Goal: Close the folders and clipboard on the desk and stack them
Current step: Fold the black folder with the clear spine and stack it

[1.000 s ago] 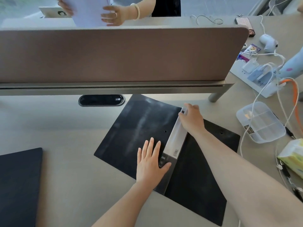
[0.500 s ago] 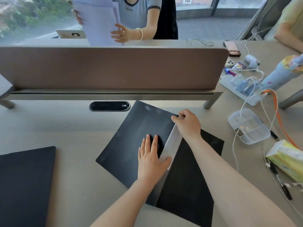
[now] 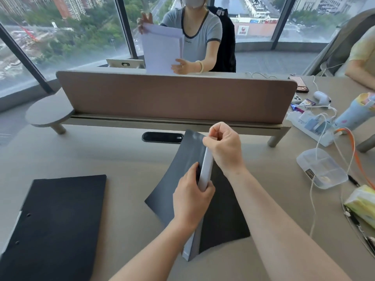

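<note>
Two black folders lie on the grey desk [image 3: 125,159]. Centre folder [image 3: 178,179]: matte black covers, pale grey-white spine [image 3: 206,169] raised so the covers slope down from it like a tent, left cover toward 9 o'clock, right cover toward 3 o'clock; lower edges of both covers rest on the desk, and the near end of the spine sits at 6 o'clock by the forearms. Light glare on the left cover's far corner. Second folder [image 3: 58,222]: closed and flat at 8 o'clock from the first, well apart from it, black, with two small holes near its left edge and a thin pale strip showing there (clipboard or folder, cannot tell). Left hand [image 3: 190,201]: fingers curled tight around the spine near its middle, thumb [image 3: 189,175] pressed against the left cover, fingertips wrapped to the right side. Right hand [image 3: 225,149]: fingers folded into a near fist, pinching the far top end of the spine between thumb and bent forefinger; the other fingers are tucked in and touch nothing else that shows. Both hands grip the same spine, right hand at 12 o'clock from the left. Clear plastic box [image 3: 320,171] with a white cable across it sits at 3 o'clock, apart from the folder. Brown divider panel [image 3: 172,96] stands at 12 o'clock, a black oval cable port [image 3: 162,137] just before it.
</note>
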Motion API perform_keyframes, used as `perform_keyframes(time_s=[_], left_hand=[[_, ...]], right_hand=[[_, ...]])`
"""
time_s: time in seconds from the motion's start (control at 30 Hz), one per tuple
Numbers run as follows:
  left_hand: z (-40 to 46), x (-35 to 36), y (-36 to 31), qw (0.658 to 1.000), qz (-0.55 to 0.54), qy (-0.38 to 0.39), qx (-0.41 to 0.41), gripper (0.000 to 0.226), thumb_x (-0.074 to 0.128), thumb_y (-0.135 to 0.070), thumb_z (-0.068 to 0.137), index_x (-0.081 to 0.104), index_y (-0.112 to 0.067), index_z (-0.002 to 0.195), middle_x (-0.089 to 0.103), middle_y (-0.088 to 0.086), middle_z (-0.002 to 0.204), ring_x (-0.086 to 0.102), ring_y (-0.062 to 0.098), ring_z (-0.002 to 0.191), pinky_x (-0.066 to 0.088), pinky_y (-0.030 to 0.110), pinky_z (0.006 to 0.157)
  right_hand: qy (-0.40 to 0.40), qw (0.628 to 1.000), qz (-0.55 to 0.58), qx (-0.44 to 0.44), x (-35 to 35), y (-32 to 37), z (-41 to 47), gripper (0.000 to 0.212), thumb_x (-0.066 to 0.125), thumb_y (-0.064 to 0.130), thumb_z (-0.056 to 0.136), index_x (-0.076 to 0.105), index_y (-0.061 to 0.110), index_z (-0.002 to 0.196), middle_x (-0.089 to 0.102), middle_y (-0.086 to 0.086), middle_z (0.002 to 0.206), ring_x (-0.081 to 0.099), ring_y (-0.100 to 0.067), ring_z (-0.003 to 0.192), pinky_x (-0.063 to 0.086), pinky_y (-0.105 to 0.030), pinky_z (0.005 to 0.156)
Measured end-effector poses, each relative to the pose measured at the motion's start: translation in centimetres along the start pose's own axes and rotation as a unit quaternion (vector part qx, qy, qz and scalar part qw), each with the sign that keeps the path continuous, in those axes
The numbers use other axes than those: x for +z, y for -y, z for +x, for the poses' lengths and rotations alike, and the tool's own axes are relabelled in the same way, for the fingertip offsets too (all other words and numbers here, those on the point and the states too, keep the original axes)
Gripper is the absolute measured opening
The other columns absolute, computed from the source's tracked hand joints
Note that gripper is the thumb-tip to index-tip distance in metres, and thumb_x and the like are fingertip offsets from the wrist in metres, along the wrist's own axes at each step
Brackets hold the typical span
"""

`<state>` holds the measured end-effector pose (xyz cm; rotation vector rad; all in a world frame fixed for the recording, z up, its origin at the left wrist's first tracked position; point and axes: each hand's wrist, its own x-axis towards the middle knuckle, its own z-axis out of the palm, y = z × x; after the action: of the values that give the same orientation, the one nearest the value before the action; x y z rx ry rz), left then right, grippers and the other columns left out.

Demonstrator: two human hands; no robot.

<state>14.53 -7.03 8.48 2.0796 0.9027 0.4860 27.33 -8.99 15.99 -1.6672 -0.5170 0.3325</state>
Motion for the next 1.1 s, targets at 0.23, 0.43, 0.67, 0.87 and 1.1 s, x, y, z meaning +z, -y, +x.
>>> perform_keyframes(time_s=[0.23, 0.43, 0.67, 0.87, 1.1], left_hand=[[-0.1, -5.4, 1.2, 0.997, -0.048, -0.058, -0.009, 0.029, 0.059, -0.022, 0.087, 0.038, -0.028, 0.068, 0.045, -0.004, 0.055, 0.038, 0.017, 0.05, 0.042, 0.038, 0.051], [1.0, -12.4, 3.0, 0.992, -0.104, -0.07, 0.016, 0.005, 0.062, -0.022, 0.094, 0.06, -0.017, 0.092, 0.065, -0.003, 0.079, 0.062, 0.016, 0.068, 0.058, 0.032, 0.059], [3.7, -21.2, 4.7, 0.987, -0.127, -0.086, 0.041, 0.006, 0.065, -0.018, 0.093, 0.063, -0.013, 0.095, 0.067, -0.008, 0.086, 0.066, 0.001, 0.079, 0.054, 0.011, 0.063], [4.6, -26.0, 8.3, 0.973, -0.219, -0.047, -0.049, 0.005, 0.064, -0.014, 0.094, 0.068, -0.013, 0.095, 0.071, 0.001, 0.084, 0.068, 0.012, 0.075, 0.054, 0.019, 0.063], [2.6, -27.6, 16.3, 0.955, -0.222, -0.044, -0.19, 0.019, 0.056, -0.023, 0.095, 0.071, -0.028, 0.105, 0.078, -0.004, 0.096, 0.074, 0.02, 0.092, 0.059, 0.039, 0.083]], right_hand=[[0.042, 0.997, -0.013, -0.064, 5.5, 3.5, -2.0, 0.014, 0.067, 0.004, 0.082, 0.062, 0.018, 0.08, 0.058, 0.008, 0.072, 0.051, -0.007, 0.061, 0.045, -0.021, 0.053], [-0.027, 0.997, 0.068, -0.019, 8.3, 2.4, -3.6, 0.023, 0.062, 0.018, 0.094, 0.059, 0.022, 0.117, 0.06, -0.002, 0.115, 0.06, -0.013, 0.078, 0.059, -0.033, 0.071], [-0.008, 0.982, -0.037, 0.183, 9.8, -2.7, -5.8, 0.06, 0.058, 0.035, 0.097, 0.031, 0.027, 0.15, 0.036, -0.003, 0.156, 0.038, -0.028, 0.141, 0.039, -0.044, 0.11], [0.097, 0.949, 0.079, 0.289, 12.9, -4.2, -8.6, 0.027, 0.052, 0.02, 0.102, 0.056, 0.015, 0.128, 0.059, 0.003, 0.12, 0.058, -0.015, 0.111, 0.043, -0.036, 0.096], [0.094, 0.944, 0.056, 0.311, 17.7, -8.1, -10.9, 0.021, 0.049, 0.01, 0.101, 0.069, 0.014, 0.102, 0.074, -0.003, 0.108, 0.068, -0.024, 0.101, 0.053, -0.043, 0.093]])
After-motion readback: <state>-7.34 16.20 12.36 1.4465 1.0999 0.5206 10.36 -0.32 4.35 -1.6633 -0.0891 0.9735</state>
